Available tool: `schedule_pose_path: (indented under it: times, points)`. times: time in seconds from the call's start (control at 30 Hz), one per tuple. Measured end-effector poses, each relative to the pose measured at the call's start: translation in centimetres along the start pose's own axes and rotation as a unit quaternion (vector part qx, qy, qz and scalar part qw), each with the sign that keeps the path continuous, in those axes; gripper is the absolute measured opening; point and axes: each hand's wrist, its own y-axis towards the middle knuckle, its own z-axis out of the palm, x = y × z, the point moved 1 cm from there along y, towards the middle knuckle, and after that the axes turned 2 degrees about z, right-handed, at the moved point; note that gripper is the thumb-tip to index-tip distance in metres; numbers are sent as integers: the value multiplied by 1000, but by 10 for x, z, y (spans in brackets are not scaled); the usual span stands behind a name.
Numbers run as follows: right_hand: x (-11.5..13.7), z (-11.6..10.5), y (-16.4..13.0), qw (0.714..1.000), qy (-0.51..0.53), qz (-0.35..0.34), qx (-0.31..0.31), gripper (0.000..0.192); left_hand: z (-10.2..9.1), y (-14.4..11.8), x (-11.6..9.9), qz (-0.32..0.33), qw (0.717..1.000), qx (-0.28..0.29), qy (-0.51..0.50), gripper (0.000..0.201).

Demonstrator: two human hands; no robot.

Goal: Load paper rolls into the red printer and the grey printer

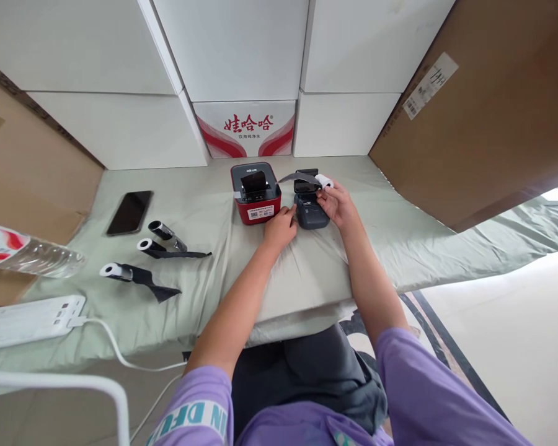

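A small dark receipt printer [312, 212] stands on the cloth-covered surface with its lid raised at the back. My right hand [337, 201] pinches a paper roll [324, 181] at the printer's right side, just above the opening. From the roll a dark strip [300, 178] trails off to the left. My left hand [281, 226] rests low at the printer's left front corner, a finger reaching to its edge; whether it grips anything is unclear. Directly left of it stands a red and black printer [259, 195] with a white label on its front.
Several black-and-white paper rolls [117, 271] lie at left, some partly unwound. A phone [130, 212], a water bottle [37, 251] and a white power strip [32, 322] with a cable are further left. Cardboard boxes [488, 118] flank both sides; white boxes [348, 124] line the back.
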Motion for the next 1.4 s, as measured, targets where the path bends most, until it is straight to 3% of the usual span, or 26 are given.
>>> schedule_pose_path:
  times: [0.37, 0.7, 1.13, 1.4]
  points:
    - [0, 0, 2, 999, -24, -30, -28, 48, 1, 0, 1, -4, 1000, 2, -2, 58]
    - [5, 0, 0, 999, 6, 4, -33, 50, 0, 1, -2, 0, 1000, -8, -17, 53]
    - [-2, 4, -3, 991, -134, -19, -7, 66, 0, 4, -6, 32, 984, -119, -127, 40]
    - [-8, -6, 2, 990, -134, -29, -14, 69, 8, 9, 1, 58, 968, -163, -184, 33]
